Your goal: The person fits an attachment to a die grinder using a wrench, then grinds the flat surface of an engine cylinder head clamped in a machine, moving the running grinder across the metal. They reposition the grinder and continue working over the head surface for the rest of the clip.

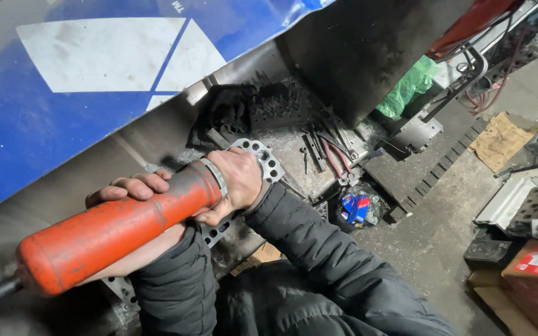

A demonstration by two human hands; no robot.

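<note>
Both your hands are clamped on the orange power tool [113,230]: your left hand [133,188] wraps the barrel from the far side, your right hand [236,182] grips its front collar, against the perforated metal plate [261,157]. Keep the tool square to that plate and both wrists firm. Loose hand tools [325,152] lie on the counter [284,146] just beyond.

A cylindrical power tool [119,227] is held across the lower left of the frame, gripped from behind by the left hand [133,186] and at its front end by the right hand [239,180], just before a perforated metal plate [263,157]. Behind the plate, hand tools [325,149] are scattered on a workbench [294,140] beneath a slanted panel [82,81]. To the right, a bag [410,84] is seen above, with cardboard [499,140] lying on the floor [443,218].
</note>
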